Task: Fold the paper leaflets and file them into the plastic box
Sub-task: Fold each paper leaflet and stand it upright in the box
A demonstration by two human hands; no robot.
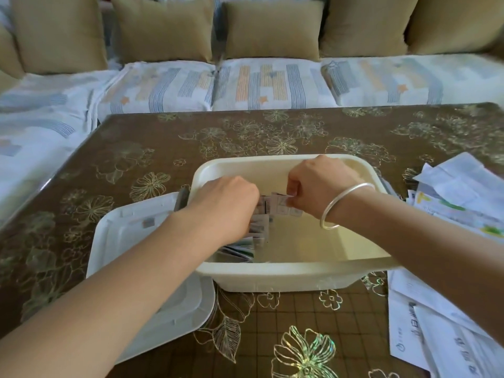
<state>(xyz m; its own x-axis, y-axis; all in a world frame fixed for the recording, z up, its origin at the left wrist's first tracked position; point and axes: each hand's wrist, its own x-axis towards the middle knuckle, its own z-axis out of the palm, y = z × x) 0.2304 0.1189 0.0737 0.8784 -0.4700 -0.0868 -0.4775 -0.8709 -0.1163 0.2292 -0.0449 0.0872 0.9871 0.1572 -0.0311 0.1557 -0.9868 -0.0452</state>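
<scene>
Reaching into the cream plastic box [286, 271] at the frame's centre, the right hand [319, 186] pinches a folded leaflet [283, 204] between thumb and fingertips, probably to slot it upright beside the filed leaflets [257, 230] along the left wall. The left hand [226, 205] covers that row, perhaps steadying it. Its fingers bend out of sight, so I cannot tell their grip. A smooth, round-cornered lid [128, 216] lies lower left, and creased loose sheets [458, 192] wait far right.

A brown worktop [163, 137] patterned with gold flower outlines is lit by soft, even light. Beyond its far edge, a long sofa [272, 83] covered in white striped fabric is lined with plain tan cushions [163, 28].
</scene>
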